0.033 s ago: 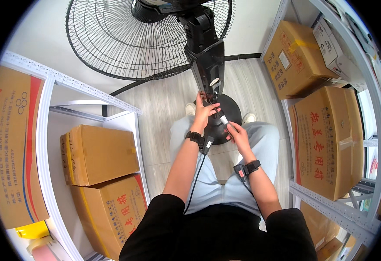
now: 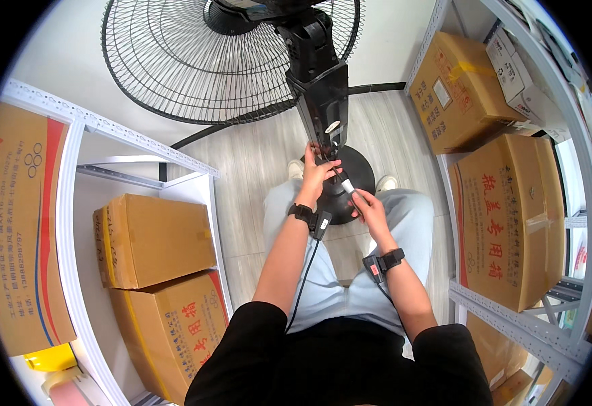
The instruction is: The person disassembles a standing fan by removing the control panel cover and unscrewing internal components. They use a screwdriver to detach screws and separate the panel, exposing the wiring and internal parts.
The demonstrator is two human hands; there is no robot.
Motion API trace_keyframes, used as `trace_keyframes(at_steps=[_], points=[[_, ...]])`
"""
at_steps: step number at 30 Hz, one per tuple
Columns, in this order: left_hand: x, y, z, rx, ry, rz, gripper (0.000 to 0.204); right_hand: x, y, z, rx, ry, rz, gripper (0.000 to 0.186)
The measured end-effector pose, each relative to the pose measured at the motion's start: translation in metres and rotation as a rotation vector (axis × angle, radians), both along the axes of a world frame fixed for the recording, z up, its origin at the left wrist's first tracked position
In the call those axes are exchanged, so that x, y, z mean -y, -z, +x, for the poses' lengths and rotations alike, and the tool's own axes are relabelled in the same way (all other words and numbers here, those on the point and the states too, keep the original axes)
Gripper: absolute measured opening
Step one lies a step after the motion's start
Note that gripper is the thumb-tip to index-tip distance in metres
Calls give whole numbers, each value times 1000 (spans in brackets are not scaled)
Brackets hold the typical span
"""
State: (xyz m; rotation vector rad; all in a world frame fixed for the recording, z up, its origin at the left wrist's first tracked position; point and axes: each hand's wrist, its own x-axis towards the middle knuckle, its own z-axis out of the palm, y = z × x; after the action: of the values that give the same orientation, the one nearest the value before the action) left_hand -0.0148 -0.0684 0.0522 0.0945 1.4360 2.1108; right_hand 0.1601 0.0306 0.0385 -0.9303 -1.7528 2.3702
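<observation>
A black floor fan (image 2: 317,88) stands before me, with its wire-guarded head (image 2: 194,61) to the left and its round base (image 2: 355,172) on the floor. From the lower part of its column a black cord (image 2: 340,175) runs toward me, bearing a white sleeve or tag (image 2: 347,186). My left hand (image 2: 318,178) is at the column's lower end, one finger up against it and the others curled across the cord. Just below the white piece, my right hand (image 2: 371,212) pinches the cord between thumb and fingers. The rest of the cord is hidden.
A metal shelf rack (image 2: 76,176) with cardboard boxes (image 2: 154,240) stands close on my left. Another rack (image 2: 546,331) with boxes (image 2: 506,223) lines the right. The wall (image 2: 391,40) is behind the fan. Each wrist wears a black strapped device (image 2: 303,213) with a cable.
</observation>
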Motion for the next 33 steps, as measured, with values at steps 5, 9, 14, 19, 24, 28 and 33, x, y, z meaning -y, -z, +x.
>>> trace_keyframes(at_steps=[5,9,14,19,24,28,33], points=[[2,5,-1,18,6,-8,70,2,3,0,-4,-20,71,40],[1,4,-2,28,21,-12,70,3,2,1,-3,-22,67,38],[0,0,0,27,16,-16,61,5,12,0,-35,2,-18,39],[1,3,1,49,-24,-14,63,3,16,0,-53,12,-59,38],[2,8,-2,40,26,-29,90,2,9,1,-41,-1,-32,37],[5,8,-2,42,45,-29,88,4,6,3,-36,-10,-13,38],[0,-1,1,43,19,-8,61,2,15,3,-75,19,10,42]])
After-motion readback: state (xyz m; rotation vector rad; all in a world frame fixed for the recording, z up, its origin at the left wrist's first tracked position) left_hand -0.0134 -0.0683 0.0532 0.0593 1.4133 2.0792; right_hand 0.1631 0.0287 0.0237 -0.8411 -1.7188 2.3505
